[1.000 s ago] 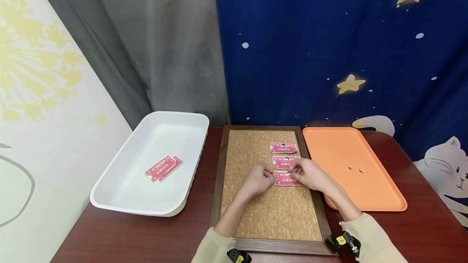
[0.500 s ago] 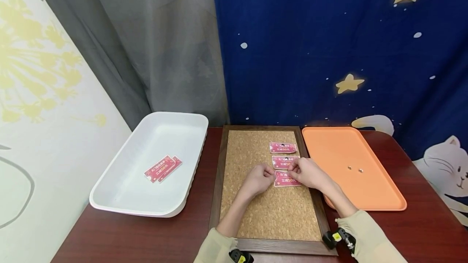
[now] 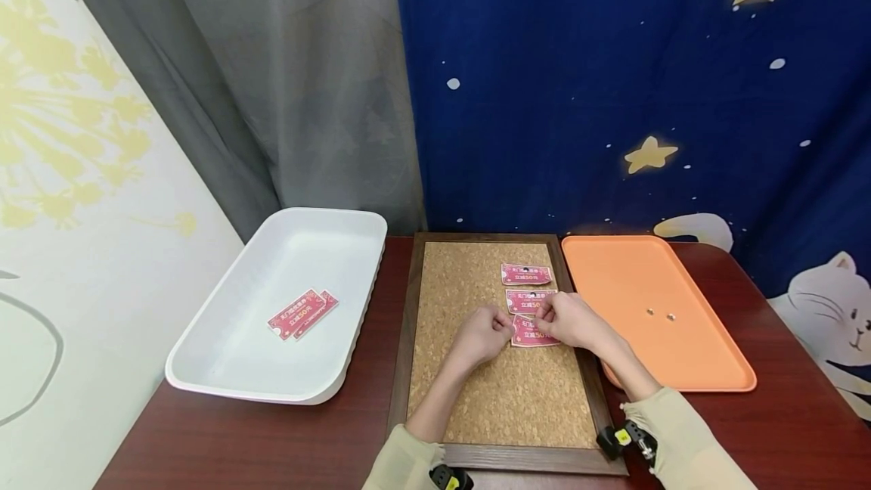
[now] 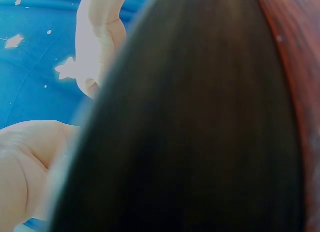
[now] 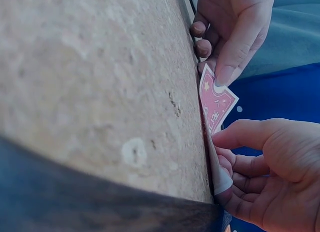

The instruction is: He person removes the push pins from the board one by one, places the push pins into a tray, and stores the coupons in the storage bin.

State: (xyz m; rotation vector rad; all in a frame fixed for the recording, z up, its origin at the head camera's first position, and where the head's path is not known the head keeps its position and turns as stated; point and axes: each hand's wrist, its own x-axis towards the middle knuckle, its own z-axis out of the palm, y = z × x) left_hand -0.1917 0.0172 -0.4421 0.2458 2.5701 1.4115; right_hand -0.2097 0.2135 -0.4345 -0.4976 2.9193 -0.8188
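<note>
A pink paper coupon (image 3: 529, 333) lies lowest in a column of three on the framed corkboard (image 3: 503, 399). My left hand (image 3: 481, 335) pinches its left end; the right wrist view shows that thumb on the coupon's notched corner (image 5: 218, 99). My right hand (image 3: 571, 320) has curled fingers gripping the coupon's upper middle and right part. The paper bends off the cork there, and whether a tack sits between those fingertips is hidden. Above are two more coupons, the middle one (image 3: 520, 302) and the top one (image 3: 526, 275), each with a dark tack head.
To the left, a white tray (image 3: 224, 354) contains two overlapping coupons (image 3: 297, 314). An orange tray (image 3: 701, 361) on the right bears two small tacks (image 3: 671, 317). Curtains (image 3: 517, 97) hang behind the dark red table (image 3: 204, 437). The board's frame (image 4: 190, 117) fills much of the left wrist view.
Both hands stay almost in place. The lowest coupon has turned slightly, its left end now tilted up a little under the left fingers.
</note>
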